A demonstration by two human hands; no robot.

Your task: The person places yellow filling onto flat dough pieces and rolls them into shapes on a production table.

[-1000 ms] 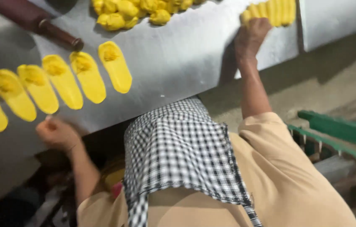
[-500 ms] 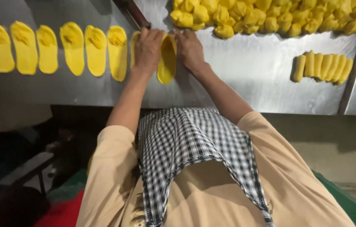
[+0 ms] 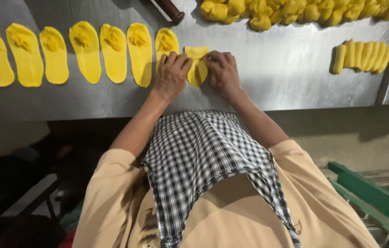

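A flat yellow dough oval (image 3: 198,65) lies on the steel table (image 3: 277,78), its far end folded over. My left hand (image 3: 171,73) presses its left side and my right hand (image 3: 222,71) presses its right side, fingers pinching the folded edge. Left of it runs a row of several flat yellow dough ovals (image 3: 84,51), each with a lump of filling near its far end.
A group of rolled yellow dough pieces (image 3: 363,56) lies at the right. A heap of yellow dough lumps (image 3: 295,10) sits along the far edge. A dark rolling pin (image 3: 171,10) rests at the far centre. A green frame (image 3: 378,197) stands at lower right.
Both hands came together from far apart onto one dough oval. Its far end is now folded over. The view has shifted right along the table.
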